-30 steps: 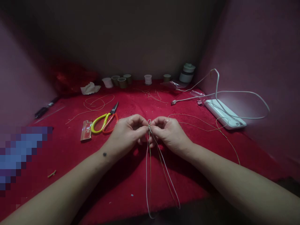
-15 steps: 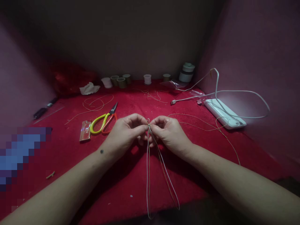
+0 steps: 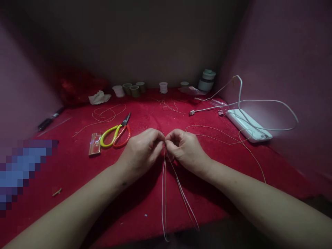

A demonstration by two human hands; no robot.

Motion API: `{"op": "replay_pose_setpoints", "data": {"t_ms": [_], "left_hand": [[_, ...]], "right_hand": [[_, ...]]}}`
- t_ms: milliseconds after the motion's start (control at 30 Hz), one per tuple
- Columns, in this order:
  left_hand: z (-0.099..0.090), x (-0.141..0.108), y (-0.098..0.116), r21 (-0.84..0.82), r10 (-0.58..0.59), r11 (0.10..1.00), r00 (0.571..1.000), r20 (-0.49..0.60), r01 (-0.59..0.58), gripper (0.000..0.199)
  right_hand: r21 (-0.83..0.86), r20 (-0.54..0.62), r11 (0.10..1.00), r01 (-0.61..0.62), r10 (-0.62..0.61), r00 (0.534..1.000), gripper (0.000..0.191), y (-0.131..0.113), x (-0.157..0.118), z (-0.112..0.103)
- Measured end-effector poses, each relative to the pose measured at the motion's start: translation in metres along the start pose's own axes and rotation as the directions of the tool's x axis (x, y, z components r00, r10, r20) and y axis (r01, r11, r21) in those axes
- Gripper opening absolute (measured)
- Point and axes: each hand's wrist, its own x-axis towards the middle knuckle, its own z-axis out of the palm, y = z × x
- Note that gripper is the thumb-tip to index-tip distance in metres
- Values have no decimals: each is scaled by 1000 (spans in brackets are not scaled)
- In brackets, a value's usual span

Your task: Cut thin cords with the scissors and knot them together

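Observation:
Thin white and tan cords point(image 3: 164, 193) hang in long loops from between my two hands, down toward the near table edge. My left hand point(image 3: 144, 148) pinches their upper end with thumb and index finger. Close against it, my right hand point(image 3: 183, 147) pinches the same spot from the other side. The fingertips nearly touch and mostly hide the knotted top of the cords. Scissors point(image 3: 115, 136) with yellow and red handles lie just left of my left hand, beside a small clear case point(image 3: 94, 144).
Several thread spools point(image 3: 134, 91) stand along the back of the red table point(image 3: 124, 193), with a lidded jar point(image 3: 206, 80) at back right. A white power bank point(image 3: 249, 126) with a cable point(image 3: 269, 101) lies right. Loose tan cord point(image 3: 220, 137) trails near my right hand.
My left hand has rotated and its wrist has shifted slightly right and down. The small loop above the fingertips is now mostly hidden. The right hand has barely moved.

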Motion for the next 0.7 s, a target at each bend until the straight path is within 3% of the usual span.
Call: {"op": "replay_pose_setpoints", "data": {"t_ms": [167, 367, 533, 700], "left_hand": [[2, -1, 1, 82, -56, 995, 997, 54, 51, 9], [5, -5, 1, 121, -83, 990, 996, 36, 78, 10], [4, -3, 4, 16, -164, 986, 986, 9, 164, 7], [6, 0, 6, -124, -335, 933, 941, 51, 339, 7]], "right_hand": [[-35, -23, 999, 27, -27, 999, 6, 2, 0, 1], [-21, -26, 999, 26, -27, 999, 6, 1, -1, 2], [-14, -33, 1000, 10, -10, 999, 6, 0, -2, 2], [74, -27, 996, -41, 43, 999, 7, -1, -2, 3]]}}
